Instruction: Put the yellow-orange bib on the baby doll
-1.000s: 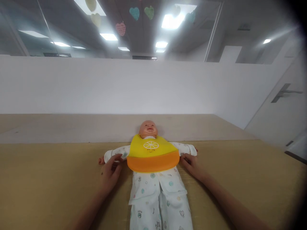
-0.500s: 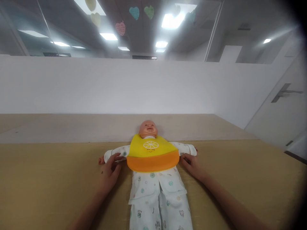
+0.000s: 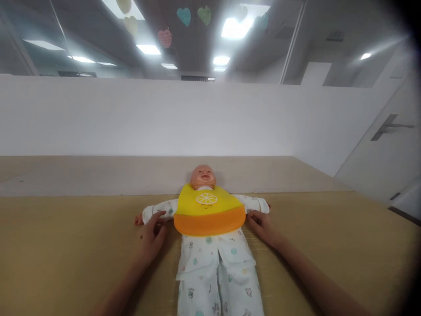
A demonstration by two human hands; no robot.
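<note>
A baby doll (image 3: 217,259) lies on its back with its arms spread, dressed in a white printed outfit. Over its chest rests a yellow bib (image 3: 194,199) with a citrus-slice print and an orange pocket (image 3: 209,224) along the bottom. My left hand (image 3: 153,236) is at the sleeve on the left, its fingers loosely bent and apart, holding nothing. By the sleeve on the right, my right hand (image 3: 264,227) lies low beside the bib pocket, fingers relaxed and nothing gripped. Whether either hand's fingertips press on the sleeves, I cannot tell.
The doll lies on a wood-coloured table (image 3: 329,237) with a paler strip (image 3: 98,175) along its back. Behind it rises a white wall (image 3: 148,116) topped by glass with paper hearts (image 3: 183,16). At the right is a door with a metal handle (image 3: 390,127).
</note>
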